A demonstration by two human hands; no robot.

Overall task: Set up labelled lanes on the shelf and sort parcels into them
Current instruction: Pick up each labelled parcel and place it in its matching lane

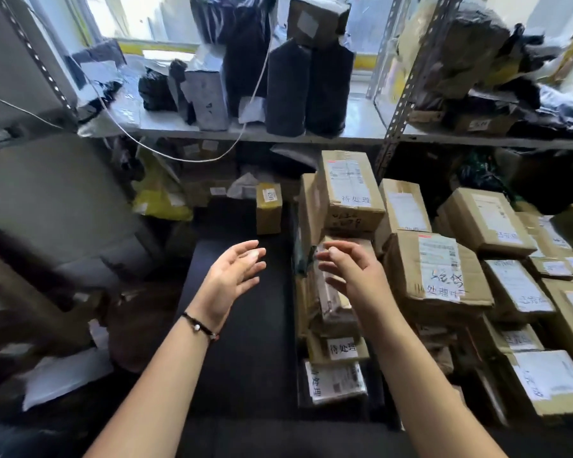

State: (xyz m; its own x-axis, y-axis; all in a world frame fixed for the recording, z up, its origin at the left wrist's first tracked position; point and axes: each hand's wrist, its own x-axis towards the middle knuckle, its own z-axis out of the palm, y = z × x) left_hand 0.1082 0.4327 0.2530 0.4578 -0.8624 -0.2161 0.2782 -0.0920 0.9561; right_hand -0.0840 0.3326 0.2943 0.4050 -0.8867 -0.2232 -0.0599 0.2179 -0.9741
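Both of my hands hold nothing: the left hand (pixel 233 276) and right hand (pixel 354 276) hover with palms facing each other and fingers loosely spread, touching neither box nor shelf. I judge the pose suits taking a box by its two sides. Below them lies a dark strip (pixel 242 358), likely a lane for sorting. Just right of it the cardboard parcels (pixel 437 269) sit stacked, handwritten labels turned outward (so each lane reads at a glance). Black-wrapped parcels (pixel 288 90) stand upright on the shelf (pixel 354 137) above.

White cable (pixel 179 159) under bright window (pixel 153 18)
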